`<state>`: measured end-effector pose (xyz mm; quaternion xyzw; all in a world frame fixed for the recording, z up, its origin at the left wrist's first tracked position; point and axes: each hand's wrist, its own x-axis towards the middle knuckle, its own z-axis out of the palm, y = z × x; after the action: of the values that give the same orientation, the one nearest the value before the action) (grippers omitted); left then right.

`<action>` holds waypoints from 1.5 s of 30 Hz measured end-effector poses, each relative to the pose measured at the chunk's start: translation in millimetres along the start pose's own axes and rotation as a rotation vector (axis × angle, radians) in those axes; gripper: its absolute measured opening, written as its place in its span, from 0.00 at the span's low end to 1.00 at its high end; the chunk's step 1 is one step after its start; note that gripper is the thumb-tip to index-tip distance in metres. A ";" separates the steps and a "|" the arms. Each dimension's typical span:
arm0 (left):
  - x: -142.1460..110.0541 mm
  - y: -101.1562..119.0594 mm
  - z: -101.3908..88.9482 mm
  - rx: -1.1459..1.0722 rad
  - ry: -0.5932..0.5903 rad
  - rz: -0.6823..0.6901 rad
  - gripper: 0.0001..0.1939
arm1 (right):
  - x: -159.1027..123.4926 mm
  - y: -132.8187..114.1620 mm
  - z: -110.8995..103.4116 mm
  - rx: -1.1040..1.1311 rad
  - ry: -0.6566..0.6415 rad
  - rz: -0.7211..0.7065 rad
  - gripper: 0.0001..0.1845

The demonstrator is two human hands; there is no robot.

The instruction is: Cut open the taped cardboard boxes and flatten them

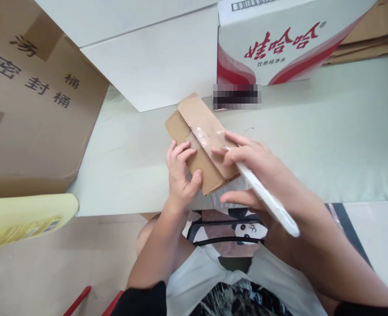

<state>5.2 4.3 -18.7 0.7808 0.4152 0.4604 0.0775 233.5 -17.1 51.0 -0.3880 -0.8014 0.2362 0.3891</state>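
Observation:
A small flat brown cardboard box (210,123) lies tilted on the pale green tabletop, with shiny clear tape across the flap seam. My left hand (183,171) steadies it from the left side, fingertips on its face and thumb near the lower edge. In my right hand (256,162) is a slim white-handled tool (269,197), pinched by the fingers with the thumb apart from it. Its front end points at the taped flap; fingers partly hide that end, so I cannot tell its kind. Some clear plastic shows beneath the box's lower corner.
Behind the small box stand a large white box (154,66) and a red-and-white water carton (275,48). A big brown carton (39,109) is at the left, a yellow packet (29,219) below it. Folded cardboard (371,39) lies back right. The table's front edge runs near my lap.

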 end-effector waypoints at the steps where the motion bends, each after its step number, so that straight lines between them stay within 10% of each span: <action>1: -0.1 -1.6 -0.4 0.004 0.005 -0.010 0.20 | -0.4 1.5 0.4 -0.037 -0.037 -0.004 0.23; 16: 0.7 5.4 -1.6 0.063 0.016 0.015 0.21 | 5.7 10.5 13.9 -0.132 0.501 0.239 0.04; 24: 3.1 9.2 -14.5 0.236 0.166 0.040 0.28 | 5.6 14.4 22.4 -0.035 0.436 -0.034 0.04; 35: 6.4 15.9 -33.2 0.084 0.382 0.060 0.23 | 4.7 10.6 21.1 -0.053 0.526 0.201 0.04; 45: 15.6 -32.9 -73.7 -0.384 0.706 -0.545 0.22 | 5.8 24.5 34.3 0.182 0.702 0.025 0.04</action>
<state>-67.8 17.5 16.5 0.4115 0.5129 0.7284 0.1922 214.3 -0.7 16.8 -0.4191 -0.5897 0.1639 0.6706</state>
